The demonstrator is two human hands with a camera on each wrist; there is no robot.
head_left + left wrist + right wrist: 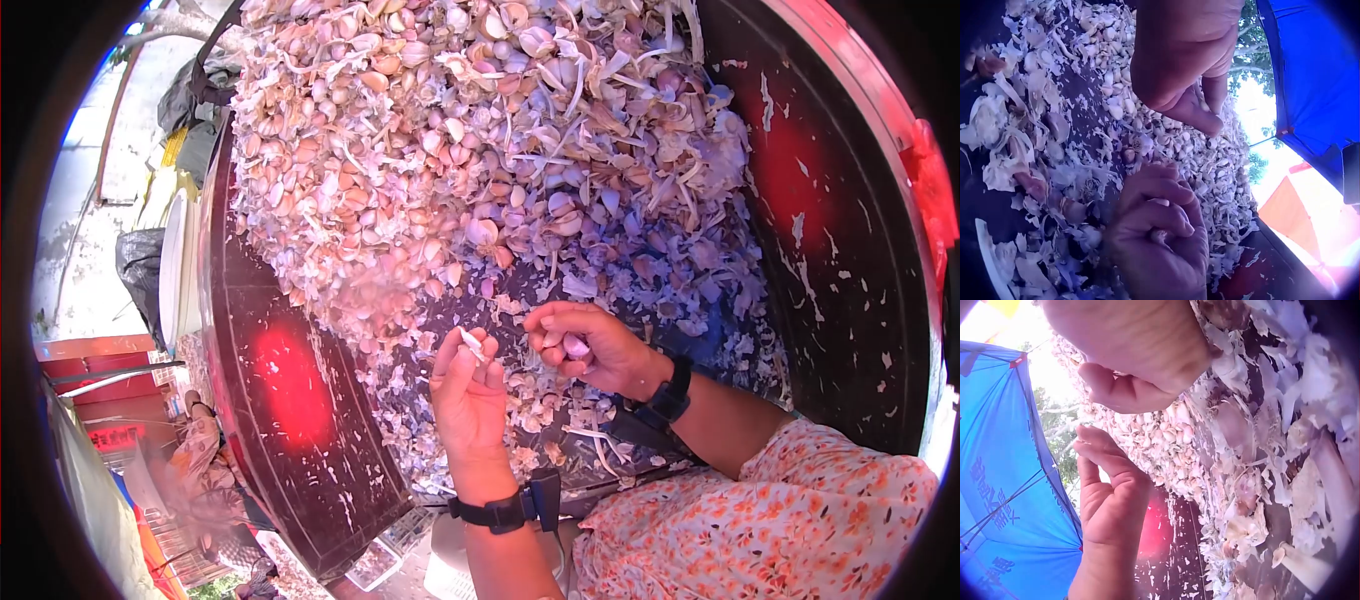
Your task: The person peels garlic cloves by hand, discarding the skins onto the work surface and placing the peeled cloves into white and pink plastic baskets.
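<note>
Left hand (468,405) pinched pale garlic piece (474,345); right hand (612,355) gripped purple clove (576,347). Garlic pile (400,150) lay just beyond both.

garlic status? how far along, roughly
Looks well along, though no finish line is visible.
Done: loose cloves are heaped high, and shed skins litter the near surface.
In hand: left hand pinches a pale piece, clove or skin unclear; right hand holds a purplish clove.
Left: papery debris is still mixed into the heap; can't tell how many whole bulbs remain.
</note>
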